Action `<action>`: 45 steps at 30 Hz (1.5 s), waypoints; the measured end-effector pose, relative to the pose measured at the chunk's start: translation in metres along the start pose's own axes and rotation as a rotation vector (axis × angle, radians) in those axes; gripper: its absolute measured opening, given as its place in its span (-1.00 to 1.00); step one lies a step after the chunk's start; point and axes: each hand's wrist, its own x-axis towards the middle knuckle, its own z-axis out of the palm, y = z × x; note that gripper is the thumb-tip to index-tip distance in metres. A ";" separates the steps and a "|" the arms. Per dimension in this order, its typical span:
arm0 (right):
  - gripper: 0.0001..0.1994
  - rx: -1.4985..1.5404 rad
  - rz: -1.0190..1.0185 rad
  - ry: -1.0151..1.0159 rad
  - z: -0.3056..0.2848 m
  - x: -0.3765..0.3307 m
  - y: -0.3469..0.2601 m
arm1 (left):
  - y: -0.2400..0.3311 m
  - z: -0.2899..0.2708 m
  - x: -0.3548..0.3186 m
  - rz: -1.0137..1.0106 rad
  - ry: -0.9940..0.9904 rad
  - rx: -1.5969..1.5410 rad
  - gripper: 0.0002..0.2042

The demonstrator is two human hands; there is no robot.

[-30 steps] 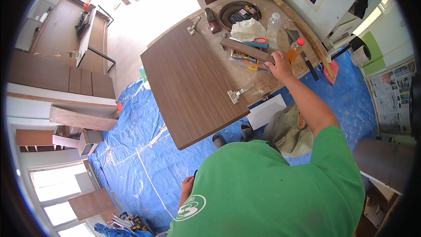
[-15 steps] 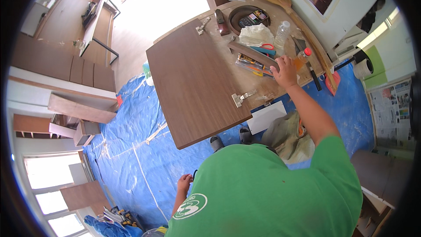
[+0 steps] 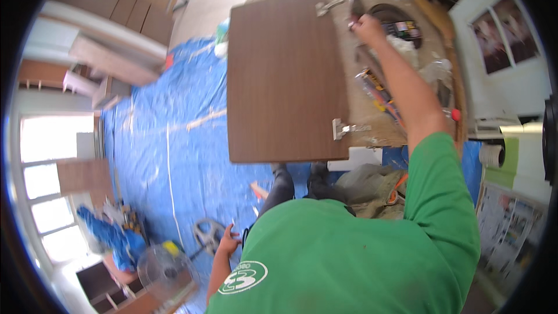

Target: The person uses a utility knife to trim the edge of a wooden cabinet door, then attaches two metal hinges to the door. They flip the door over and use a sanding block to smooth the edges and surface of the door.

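Note:
My right hand [image 3: 368, 30] reaches across the worktable to a small dark wooden tool [image 3: 356, 6] that looks like a hand plane. Its fingers close round the tool's near end, though motion blurs them. Left of this lies a brown wood-grain cabinet door [image 3: 285, 81], flat, its lower corner over the table's front edge. Two metal hinges are fixed along its right side, a far hinge [image 3: 329, 6] and a near hinge [image 3: 344, 129]. Low at my left side hangs my left hand [image 3: 229, 241], fingers apart, holding nothing.
On the table [image 3: 378, 113] lie packaged tools [image 3: 381, 96], a dark coiled band [image 3: 386, 11], a calculator-like device [image 3: 407, 30], a white cloth [image 3: 410, 49] and a red-capped bottle [image 3: 455, 114]. Blue sheeting [image 3: 192, 93] covers the floor. A fan [image 3: 168, 267] stands lower left.
My right hand has moved from beside the bottle and packaged tools to the dark wooden tool at the far side. The view has turned, and my left hand's fingers have spread.

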 end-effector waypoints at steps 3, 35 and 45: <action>-0.45 -0.150 0.067 -0.051 0.022 0.045 -0.011 | -0.079 0.018 -0.025 -0.037 0.086 -0.048 -0.41; -0.56 1.879 0.275 -0.064 -0.096 -0.179 -0.124 | 0.333 -0.138 0.160 1.425 0.208 0.269 -0.67; -0.14 2.086 0.157 0.491 -0.070 -0.419 -0.305 | 0.450 -0.119 0.235 2.036 -0.260 0.598 -0.59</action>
